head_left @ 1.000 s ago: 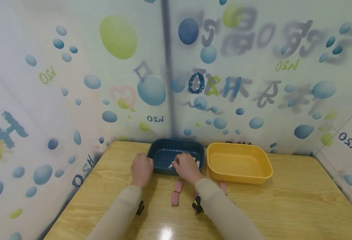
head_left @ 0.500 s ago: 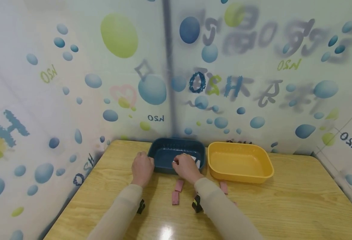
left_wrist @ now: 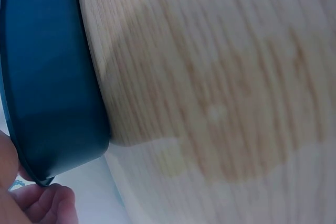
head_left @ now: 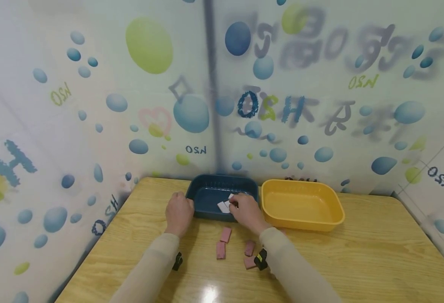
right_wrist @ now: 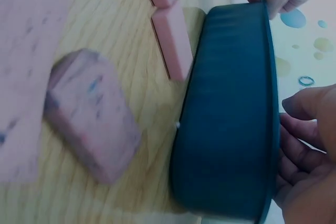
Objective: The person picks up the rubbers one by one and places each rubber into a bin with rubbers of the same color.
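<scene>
A wood-grained counter [head_left: 381,252] carries a blue tray [head_left: 222,181] at about 11 o'clock from its middle. A yellow tray [head_left: 297,221] stands just beside the blue one, at its 3 o'clock. At the blue tray's 6 o'clock lie a pink block [head_left: 226,235] and a second block [head_left: 221,250]. At its 5 o'clock, a third block [head_left: 249,248] lies by a fourth block [head_left: 249,262], partly hidden.

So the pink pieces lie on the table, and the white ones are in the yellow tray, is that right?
Not quite: the white pieces are in the blue tray, not the yellow tray, as the head view shows. The pink pieces do lie on the table.
</scene>
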Demonstrator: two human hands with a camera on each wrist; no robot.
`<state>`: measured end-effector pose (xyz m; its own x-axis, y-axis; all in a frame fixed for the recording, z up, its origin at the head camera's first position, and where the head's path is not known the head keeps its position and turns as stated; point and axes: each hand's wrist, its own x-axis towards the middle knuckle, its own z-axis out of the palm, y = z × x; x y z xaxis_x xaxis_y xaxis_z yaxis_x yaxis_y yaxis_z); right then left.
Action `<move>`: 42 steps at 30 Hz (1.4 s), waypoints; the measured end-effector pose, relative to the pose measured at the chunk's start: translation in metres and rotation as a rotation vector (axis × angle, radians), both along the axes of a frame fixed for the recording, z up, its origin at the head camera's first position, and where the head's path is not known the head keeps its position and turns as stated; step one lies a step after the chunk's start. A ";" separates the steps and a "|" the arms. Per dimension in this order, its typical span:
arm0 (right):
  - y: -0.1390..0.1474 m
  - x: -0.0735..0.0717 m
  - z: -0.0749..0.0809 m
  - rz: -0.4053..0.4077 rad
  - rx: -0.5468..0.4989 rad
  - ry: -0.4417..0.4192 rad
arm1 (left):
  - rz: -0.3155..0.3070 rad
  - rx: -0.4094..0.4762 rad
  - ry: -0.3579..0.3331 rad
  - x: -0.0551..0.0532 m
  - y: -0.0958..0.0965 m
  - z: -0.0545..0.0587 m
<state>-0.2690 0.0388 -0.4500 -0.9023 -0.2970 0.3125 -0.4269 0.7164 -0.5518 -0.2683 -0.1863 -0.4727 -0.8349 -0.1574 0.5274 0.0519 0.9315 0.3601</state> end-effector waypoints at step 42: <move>0.156 0.033 0.012 -0.229 -0.138 0.103 | -0.004 0.008 0.013 0.000 0.000 -0.001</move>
<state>-0.2364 0.1947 -0.4377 -0.9023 -0.0375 0.4296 -0.3217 0.7219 -0.6127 -0.2684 -0.1865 -0.4737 -0.8286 -0.1585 0.5370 0.0602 0.9283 0.3669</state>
